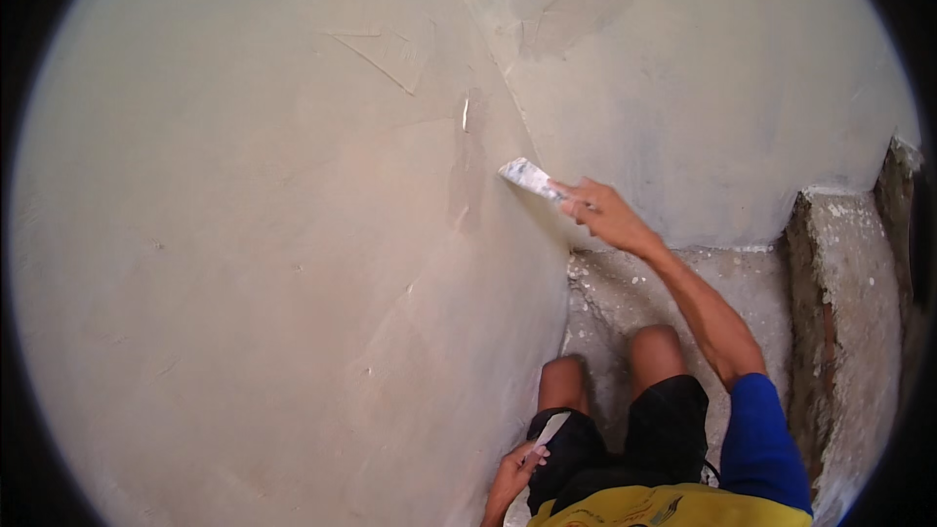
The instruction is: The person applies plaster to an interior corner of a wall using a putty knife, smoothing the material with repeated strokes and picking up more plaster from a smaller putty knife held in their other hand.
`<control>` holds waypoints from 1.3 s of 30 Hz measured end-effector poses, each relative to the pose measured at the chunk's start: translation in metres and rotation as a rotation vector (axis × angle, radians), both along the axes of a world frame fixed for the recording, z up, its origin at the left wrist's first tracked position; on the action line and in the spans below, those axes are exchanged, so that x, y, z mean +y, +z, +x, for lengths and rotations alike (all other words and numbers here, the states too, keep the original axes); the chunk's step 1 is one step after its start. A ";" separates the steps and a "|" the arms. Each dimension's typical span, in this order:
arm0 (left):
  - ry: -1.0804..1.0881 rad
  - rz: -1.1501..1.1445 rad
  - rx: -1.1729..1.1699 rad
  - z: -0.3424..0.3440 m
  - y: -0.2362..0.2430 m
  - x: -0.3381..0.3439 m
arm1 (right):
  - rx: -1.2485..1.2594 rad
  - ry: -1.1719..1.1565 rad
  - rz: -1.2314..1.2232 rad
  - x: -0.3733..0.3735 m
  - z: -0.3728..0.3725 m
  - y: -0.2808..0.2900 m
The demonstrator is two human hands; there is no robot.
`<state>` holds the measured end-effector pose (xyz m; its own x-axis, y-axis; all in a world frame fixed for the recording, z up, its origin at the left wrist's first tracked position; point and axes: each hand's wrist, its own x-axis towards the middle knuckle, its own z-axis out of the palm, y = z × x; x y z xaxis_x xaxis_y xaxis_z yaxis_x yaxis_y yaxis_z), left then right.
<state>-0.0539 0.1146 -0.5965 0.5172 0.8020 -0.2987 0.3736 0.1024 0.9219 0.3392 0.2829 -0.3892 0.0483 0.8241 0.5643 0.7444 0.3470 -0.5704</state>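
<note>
A wide putty knife (525, 177) with a smeared blade is in my right hand (600, 215), which is closed on its handle. The blade is against or just off the pale plastered wall (244, 234), near the inside corner and right of a damp-looking patch (461, 181) with a short white streak at its top. Low by my thigh, my left hand (522, 468) is closed on a narrower putty knife (551, 429), blade pointing up to the right. Thin ridges mark the plaster higher up.
A second plastered wall (703, 88) meets the first at the corner. Below it is a speckled concrete landing (737, 288) under my legs. Rough concrete steps (854, 283) with dark faces are at the right. The left wall runs close beside my left hand and leg.
</note>
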 end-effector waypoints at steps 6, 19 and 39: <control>-0.048 0.077 -0.018 0.005 0.010 0.008 | 0.650 0.287 -0.108 -0.013 -0.005 0.121; 0.009 0.015 0.003 -0.009 0.004 0.000 | 0.500 0.294 -0.115 -0.029 -0.075 0.079; -0.016 0.052 -0.043 -0.008 0.009 0.002 | 0.555 0.208 -0.100 -0.020 -0.028 0.122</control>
<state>-0.0619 0.1164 -0.5878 0.5413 0.8075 -0.2342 0.3349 0.0484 0.9410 0.3112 0.2632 -0.2669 0.1453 0.8959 0.4199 0.2480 0.3779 -0.8920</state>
